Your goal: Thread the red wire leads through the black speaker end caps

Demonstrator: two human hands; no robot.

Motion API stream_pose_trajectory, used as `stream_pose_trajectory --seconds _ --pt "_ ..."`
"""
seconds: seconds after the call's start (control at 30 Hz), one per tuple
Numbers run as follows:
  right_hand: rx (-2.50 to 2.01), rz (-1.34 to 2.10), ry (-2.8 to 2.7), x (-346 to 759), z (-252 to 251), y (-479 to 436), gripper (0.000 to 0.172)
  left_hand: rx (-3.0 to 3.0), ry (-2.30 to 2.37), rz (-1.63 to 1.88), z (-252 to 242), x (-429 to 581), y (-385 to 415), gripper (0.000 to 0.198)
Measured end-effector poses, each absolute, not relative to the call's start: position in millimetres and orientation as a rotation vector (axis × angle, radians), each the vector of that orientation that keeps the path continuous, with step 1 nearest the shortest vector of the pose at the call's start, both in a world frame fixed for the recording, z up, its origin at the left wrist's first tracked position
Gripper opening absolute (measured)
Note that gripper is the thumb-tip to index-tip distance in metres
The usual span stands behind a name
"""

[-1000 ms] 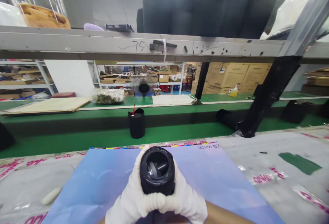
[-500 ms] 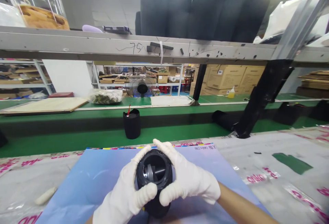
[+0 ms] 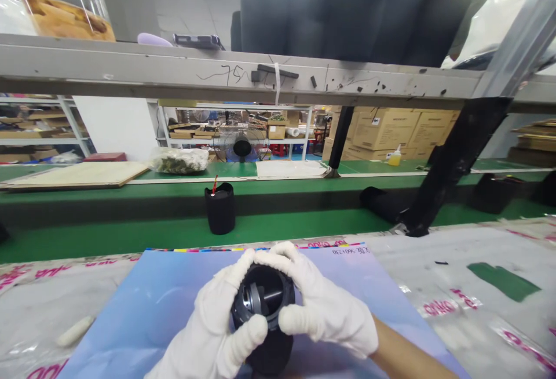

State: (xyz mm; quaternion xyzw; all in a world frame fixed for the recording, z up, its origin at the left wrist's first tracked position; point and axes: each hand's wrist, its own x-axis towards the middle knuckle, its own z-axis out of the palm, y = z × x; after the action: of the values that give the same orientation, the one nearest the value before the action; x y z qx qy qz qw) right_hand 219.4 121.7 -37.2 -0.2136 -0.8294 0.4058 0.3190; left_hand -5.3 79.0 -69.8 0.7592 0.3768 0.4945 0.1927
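Both my hands wear white gloves and are closed around a black cylindrical housing (image 3: 271,353) above a blue printed sheet (image 3: 165,292). My left hand (image 3: 217,321) wraps its left side, thumb on the near rim. My right hand (image 3: 324,303) grips the right side, thumb at the near rim and fingers over the far rim. The open end of the housing tilts toward me, and inside it shows a silvery round part. My palms and fingers hide much of its sides.
Beyond the sheet, a black cylinder (image 3: 220,209) with red wires stands on the green conveyor belt (image 3: 130,231). A dark post (image 3: 456,170) rises at the right. A green scrap (image 3: 504,280) lies right of the sheet, a white finger-shaped piece (image 3: 75,331) left. A shelf (image 3: 165,69) crosses above.
My right fingers have moved over the far rim of the housing, and both thumbs have shifted slightly along the near rim. The housing stays between my hands; the view has shifted slightly.
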Motion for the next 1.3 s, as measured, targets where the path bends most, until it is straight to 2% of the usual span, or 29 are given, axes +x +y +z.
stream_pose_trajectory --seconds 0.1,0.2,0.3,0.37,0.43,0.5,0.63,0.77,0.87,1.03,1.2,1.3 --pt "-0.549 1.137 -2.041 212.3 -43.2 119.7 0.050 2.237 1.080 1.384 -70.9 -8.3 78.3 0.063" --pt "-0.577 1.072 -1.967 204.6 -48.7 119.4 0.040 2.214 1.246 1.368 -72.0 -7.2 77.7 0.052" --pt "-0.615 0.978 -1.954 204.9 -44.4 118.8 0.040 2.131 1.357 1.331 -68.7 -5.0 76.1 0.047" --pt "-0.625 1.079 -2.029 210.1 -35.9 117.3 0.040 2.121 1.291 1.262 -63.6 -3.1 73.3 0.054" --pt "-0.623 1.173 -2.153 216.0 -26.2 114.3 0.052 2.060 1.272 1.253 -58.0 0.3 69.3 0.066" --pt "-0.634 1.156 -2.243 219.7 -18.8 110.3 0.063 1.959 1.343 1.290 -54.2 5.1 65.5 0.070" --pt "-0.689 1.111 -2.238 218.7 -17.7 105.0 0.059 1.910 1.429 1.295 -55.1 11.4 64.8 0.059" --pt "-0.745 1.026 -2.188 215.4 -27.8 105.6 0.052 1.845 1.540 1.250 -58.7 8.1 69.2 0.057" --pt "-0.750 0.910 -2.199 214.0 -32.0 106.3 0.050 1.895 1.438 1.210 -56.6 3.0 71.5 0.060" --pt "-0.765 0.888 -2.216 213.5 -30.3 109.7 0.047 1.860 1.370 1.132 -51.5 -4.2 80.3 0.055" --pt "-0.728 0.866 -2.194 214.5 -30.0 112.9 0.047 2.058 1.351 1.093 -49.2 -10.3 86.1 0.050" --pt "-0.731 0.839 -2.218 213.5 -31.2 111.7 0.048 2.214 1.254 1.146 -45.8 -11.4 82.0 0.053"
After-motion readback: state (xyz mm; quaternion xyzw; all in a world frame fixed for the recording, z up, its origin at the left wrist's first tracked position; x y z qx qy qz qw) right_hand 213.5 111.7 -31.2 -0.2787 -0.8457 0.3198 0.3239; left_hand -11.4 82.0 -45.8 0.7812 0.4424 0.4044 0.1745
